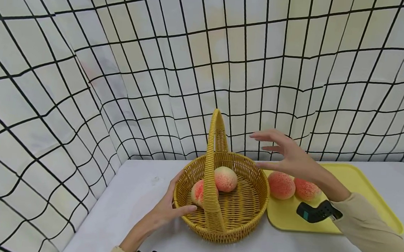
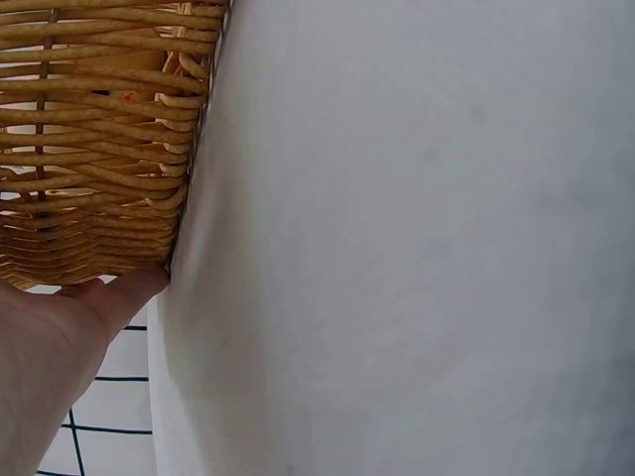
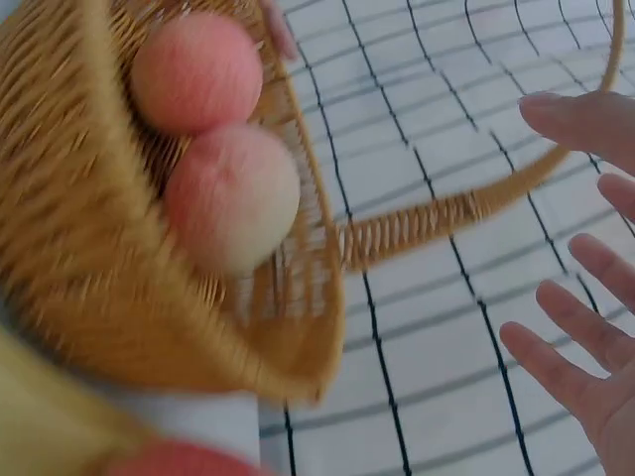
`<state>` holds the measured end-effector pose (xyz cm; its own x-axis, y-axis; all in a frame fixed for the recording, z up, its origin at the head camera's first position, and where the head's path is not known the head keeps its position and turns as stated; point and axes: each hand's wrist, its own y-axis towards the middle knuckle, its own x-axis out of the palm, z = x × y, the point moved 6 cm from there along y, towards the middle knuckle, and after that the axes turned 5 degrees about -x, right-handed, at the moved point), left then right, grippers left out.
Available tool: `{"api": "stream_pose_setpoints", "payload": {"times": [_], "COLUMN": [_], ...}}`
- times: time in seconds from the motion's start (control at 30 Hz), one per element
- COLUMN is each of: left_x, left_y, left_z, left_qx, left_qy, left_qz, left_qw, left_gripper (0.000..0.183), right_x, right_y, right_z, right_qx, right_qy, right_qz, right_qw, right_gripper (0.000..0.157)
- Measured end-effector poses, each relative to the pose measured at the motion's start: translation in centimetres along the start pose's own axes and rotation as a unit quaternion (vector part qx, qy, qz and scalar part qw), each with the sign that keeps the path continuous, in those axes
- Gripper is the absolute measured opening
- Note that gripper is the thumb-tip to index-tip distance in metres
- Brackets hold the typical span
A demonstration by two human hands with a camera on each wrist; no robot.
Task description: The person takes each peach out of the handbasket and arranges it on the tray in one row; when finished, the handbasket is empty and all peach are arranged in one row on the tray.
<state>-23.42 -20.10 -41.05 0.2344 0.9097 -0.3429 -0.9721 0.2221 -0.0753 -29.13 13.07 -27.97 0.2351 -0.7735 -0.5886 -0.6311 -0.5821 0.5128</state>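
A round wicker basket [image 1: 240, 232] with a tall arched handle [image 1: 211, 162] stands on the table. Two pink-and-cream peaches lie in its left half, one peach [image 1: 227, 179] behind the other peach [image 1: 197, 193]. My left hand [image 1: 165, 208] holds the basket's left side, thumb over the rim and fingers along the outer wall; in the left wrist view fingers [image 2: 129, 293] reach beneath the weave. Over the right rim, my right hand [image 1: 293, 161] is raised with fingers spread and nothing in it. The right wrist view shows those fingers [image 3: 556, 367] apart, beside the handle.
A yellow tray [image 1: 360, 190] lies right of the basket, carrying a peach [image 1: 280, 185] and another peach [image 1: 305, 190] partly behind my right wrist. White cloth covers the table [image 1: 133, 184]. Black netting [image 1: 177, 80] over white sheeting rises behind and at the left.
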Motion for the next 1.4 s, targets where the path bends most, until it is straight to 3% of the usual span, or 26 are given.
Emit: {"api": "stream_pose_setpoints", "payload": {"times": [0.23, 0.4, 0.63, 0.9, 1.2, 1.4], "left_x": [0.1, 0.0, 0.1, 0.1, 0.2, 0.1], "left_y": [0.1, 0.0, 0.0, 0.0, 0.1, 0.0], "left_z": [0.0, 0.0, 0.0, 0.1, 0.1, 0.0], "left_qx": [-0.003, 0.004, 0.002, -0.002, -0.003, -0.006], "left_qy": [-0.004, -0.005, 0.002, 0.001, -0.002, -0.004], "left_qz": [-0.003, -0.006, -0.003, 0.0, -0.001, -0.001], "left_qw": [1.0, 1.0, 1.0, 1.0, 1.0, 1.0], "left_gripper": [0.115, 0.115, 0.114, 0.115, 0.114, 0.115], "right_x": [3.5, 6.4, 9.2, 10.4, 11.1, 11.7], "right_y": [4.5, 6.0, 5.3, 4.9, 4.8, 4.8], "right_z": [-1.3, -0.4, 2.2, 3.6, 4.3, 4.7], "right_qx": [-0.009, -0.018, 0.026, 0.046, 0.065, 0.09], "right_qy": [0.066, 0.096, 0.096, 0.035, -0.042, -0.015], "right_qz": [-0.031, -0.056, -0.113, -0.174, -0.191, -0.201], "right_qw": [0.997, 0.994, 0.989, 0.983, 0.979, 0.975], "right_gripper": [0.064, 0.064, 0.066, 0.058, 0.053, 0.058]}}
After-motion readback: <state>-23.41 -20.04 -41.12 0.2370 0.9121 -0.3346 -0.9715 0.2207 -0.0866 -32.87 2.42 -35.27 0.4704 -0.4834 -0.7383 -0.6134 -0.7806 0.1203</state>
